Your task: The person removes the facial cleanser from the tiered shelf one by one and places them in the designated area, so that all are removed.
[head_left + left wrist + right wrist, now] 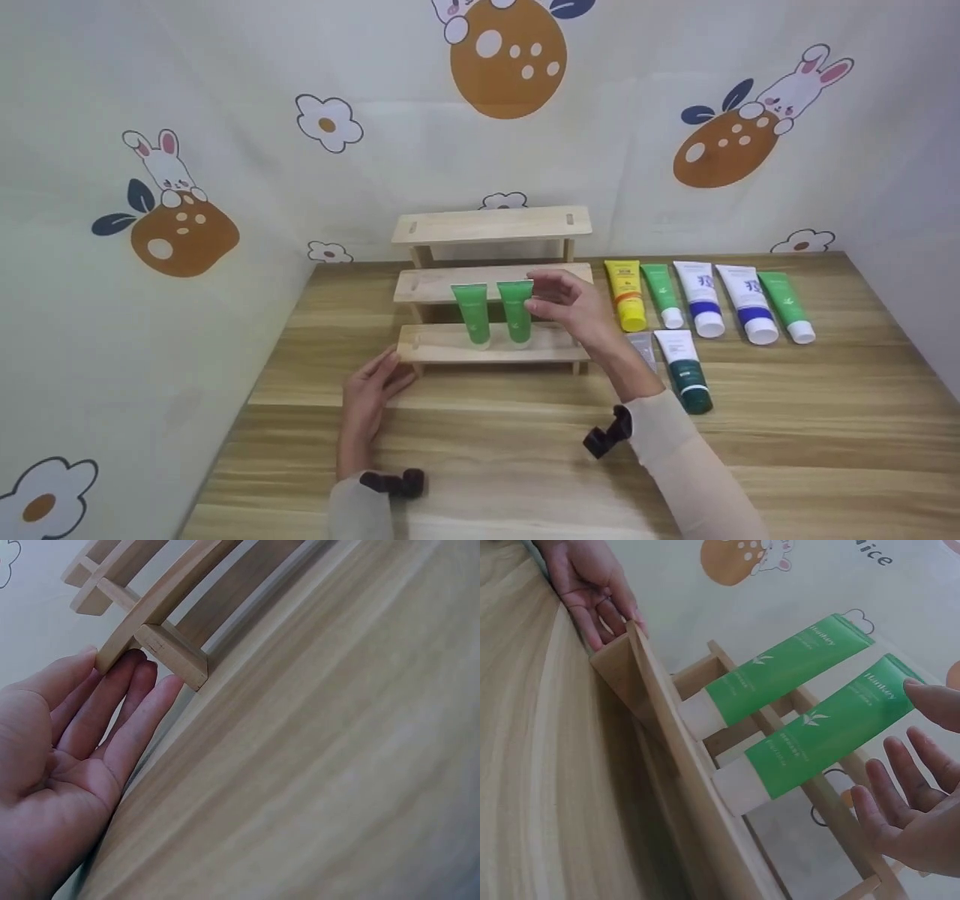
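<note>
A three-tier wooden display stand (442,352) stands on the table. In the left wrist view, my left hand (90,735) holds the left end of its lowest tier, thumb at the top edge and fingers beneath. Two green tubes stand upright on their white caps on that tier: a left green tube (780,675) and a right green tube (832,731). Beside the right tube is my right hand (574,304), with its thumb (934,701) at the tube's upper edge. The other fingers of this hand are spread apart, away from the tube.
Right of the stand lie a yellow tube (625,292), two green tubes, and two white-and-blue tubes (697,296). Nearer lie a white-and-dark-green tube (682,367) and a grey tube (643,349), partly hidden by my right arm. A patterned curtain (630,150) rises behind the table.
</note>
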A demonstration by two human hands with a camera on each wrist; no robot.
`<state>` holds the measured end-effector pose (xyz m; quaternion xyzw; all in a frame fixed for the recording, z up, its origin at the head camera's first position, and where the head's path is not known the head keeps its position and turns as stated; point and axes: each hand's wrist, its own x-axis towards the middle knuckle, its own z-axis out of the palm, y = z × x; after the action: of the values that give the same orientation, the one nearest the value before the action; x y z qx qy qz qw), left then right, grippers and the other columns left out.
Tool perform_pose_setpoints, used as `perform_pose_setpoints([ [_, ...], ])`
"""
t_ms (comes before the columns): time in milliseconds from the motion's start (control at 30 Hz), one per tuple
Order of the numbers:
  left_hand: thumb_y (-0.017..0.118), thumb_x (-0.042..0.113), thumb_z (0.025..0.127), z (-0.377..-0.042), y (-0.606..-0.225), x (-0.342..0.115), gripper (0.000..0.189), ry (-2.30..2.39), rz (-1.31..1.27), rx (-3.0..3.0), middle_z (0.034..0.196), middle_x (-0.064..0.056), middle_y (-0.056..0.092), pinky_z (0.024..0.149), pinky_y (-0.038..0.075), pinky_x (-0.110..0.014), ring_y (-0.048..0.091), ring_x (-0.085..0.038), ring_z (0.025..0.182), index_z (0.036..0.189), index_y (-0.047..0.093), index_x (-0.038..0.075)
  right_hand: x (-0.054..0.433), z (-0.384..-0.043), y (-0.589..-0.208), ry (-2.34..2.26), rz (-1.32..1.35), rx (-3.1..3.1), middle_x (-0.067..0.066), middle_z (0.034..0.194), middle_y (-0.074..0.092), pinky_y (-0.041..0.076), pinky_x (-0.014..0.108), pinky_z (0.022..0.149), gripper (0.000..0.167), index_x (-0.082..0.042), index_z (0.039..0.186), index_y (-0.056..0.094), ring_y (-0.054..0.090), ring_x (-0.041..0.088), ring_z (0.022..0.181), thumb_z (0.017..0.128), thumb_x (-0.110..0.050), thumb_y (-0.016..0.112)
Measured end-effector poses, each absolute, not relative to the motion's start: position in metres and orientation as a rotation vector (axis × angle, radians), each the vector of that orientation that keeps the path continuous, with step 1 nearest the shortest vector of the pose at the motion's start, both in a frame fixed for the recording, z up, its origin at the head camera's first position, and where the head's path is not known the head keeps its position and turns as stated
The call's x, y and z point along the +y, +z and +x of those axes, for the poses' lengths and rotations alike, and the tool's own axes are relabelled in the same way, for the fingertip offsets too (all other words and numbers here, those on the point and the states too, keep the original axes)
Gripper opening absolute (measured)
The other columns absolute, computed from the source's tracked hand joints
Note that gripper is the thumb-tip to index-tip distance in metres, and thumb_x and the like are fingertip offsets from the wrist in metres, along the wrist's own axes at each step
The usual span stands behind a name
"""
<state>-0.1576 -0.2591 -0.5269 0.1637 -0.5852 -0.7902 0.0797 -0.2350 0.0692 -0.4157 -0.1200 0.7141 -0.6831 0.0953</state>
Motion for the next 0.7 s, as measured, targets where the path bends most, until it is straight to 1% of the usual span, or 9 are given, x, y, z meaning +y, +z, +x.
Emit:
perform_pose_setpoints([
  [67, 0.066, 0.013, 0.098, -0.158, -0.526, -0.259, 0.046, -2.359, 0.496, -1.762, 0.122, -0.012, 0.067, 0.092, 0.065, -0.038, 0.073, -0.016, 0.096, 0.137, 0.054, -0.008, 0.067, -0.236, -0.418, -2.003, -0.326, 2.121, 0.009, 0.131, 0.066, 0.056, 0.031, 0.108, 0.047, -0.013, 0.13, 0.063, 0.061, 0.023, 0.124, 0.086, -0.016, 0.08],
  [200, 0.065, 0.014, 0.098, -0.159, -0.526, -0.258, 0.046, -2.352, 0.496, -1.783, 0.127, -0.015, 0.064, 0.093, 0.065, -0.036, 0.073, -0.016, 0.096, 0.138, 0.054, -0.007, 0.063, -0.238, -0.424, -1.993, -0.306, 2.127, 0.014, 0.131, 0.065, 0.055, 0.036, 0.109, 0.047, -0.008, 0.128, 0.062, 0.061, 0.028, 0.125, 0.085, -0.012, 0.08],
  [267, 0.065, 0.014, 0.098, -0.159, -0.526, -0.259, 0.047, -2.353, 0.483, -1.786, 0.134, -0.019, 0.06, 0.092, 0.065, -0.036, 0.073, -0.016, 0.097, 0.139, 0.053, -0.008, 0.062, -0.238, -0.426, -1.997, -0.305, 2.131, 0.015, 0.13, 0.066, 0.054, 0.037, 0.11, 0.046, -0.006, 0.127, 0.062, 0.061, 0.029, 0.124, 0.085, -0.01, 0.08],
  [367, 0.063, 0.013, 0.099, -0.158, -0.527, -0.26, 0.048, -2.35, 0.438, -1.793, 0.145, -0.024, 0.052, 0.092, 0.065, -0.037, 0.073, -0.015, 0.098, 0.139, 0.05, -0.01, 0.061, -0.237, -0.429, -1.992, -0.309, 2.146, 0.014, 0.128, 0.067, 0.053, 0.037, 0.111, 0.044, -0.006, 0.124, 0.063, 0.063, 0.027, 0.121, 0.084, -0.009, 0.081],
  [433, 0.063, 0.012, 0.1, -0.157, -0.526, -0.26, 0.048, -2.348, 0.417, -1.793, 0.147, -0.025, 0.05, 0.091, 0.065, -0.037, 0.073, -0.015, 0.099, 0.139, 0.049, -0.011, 0.06, -0.237, -0.429, -1.989, -0.309, 2.157, 0.013, 0.125, 0.068, 0.053, 0.036, 0.11, 0.042, -0.006, 0.122, 0.065, 0.064, 0.025, 0.118, 0.083, -0.008, 0.081],
  [500, 0.063, 0.012, 0.099, -0.157, -0.526, -0.26, 0.048, -2.35, 0.406, -1.786, 0.142, -0.021, 0.056, 0.091, 0.065, -0.038, 0.073, -0.015, 0.099, 0.139, 0.049, -0.012, 0.059, -0.237, -0.43, -1.98, -0.312, 2.171, 0.012, 0.122, 0.069, 0.053, 0.035, 0.109, 0.041, -0.006, 0.119, 0.066, 0.064, 0.023, 0.116, 0.082, -0.008, 0.082],
  [600, 0.064, 0.012, 0.099, -0.157, -0.526, -0.26, 0.048, -2.357, 0.419, -1.769, 0.127, -0.012, 0.067, 0.09, 0.066, -0.038, 0.073, -0.015, 0.097, 0.138, 0.05, -0.012, 0.058, -0.237, -0.432, -1.965, -0.313, 2.182, 0.01, 0.118, 0.07, 0.053, 0.035, 0.107, 0.039, -0.007, 0.117, 0.068, 0.065, 0.022, 0.112, 0.081, -0.009, 0.082],
  [700, 0.065, 0.012, 0.098, -0.158, -0.527, -0.26, 0.047, -2.354, 0.438, -1.767, 0.114, -0.006, 0.072, 0.089, 0.066, -0.038, 0.074, -0.016, 0.094, 0.137, 0.052, -0.011, 0.058, -0.237, -0.434, -1.957, -0.321, 2.182, 0.009, 0.116, 0.071, 0.053, 0.036, 0.106, 0.036, -0.007, 0.115, 0.068, 0.065, 0.021, 0.109, 0.082, -0.009, 0.082],
])
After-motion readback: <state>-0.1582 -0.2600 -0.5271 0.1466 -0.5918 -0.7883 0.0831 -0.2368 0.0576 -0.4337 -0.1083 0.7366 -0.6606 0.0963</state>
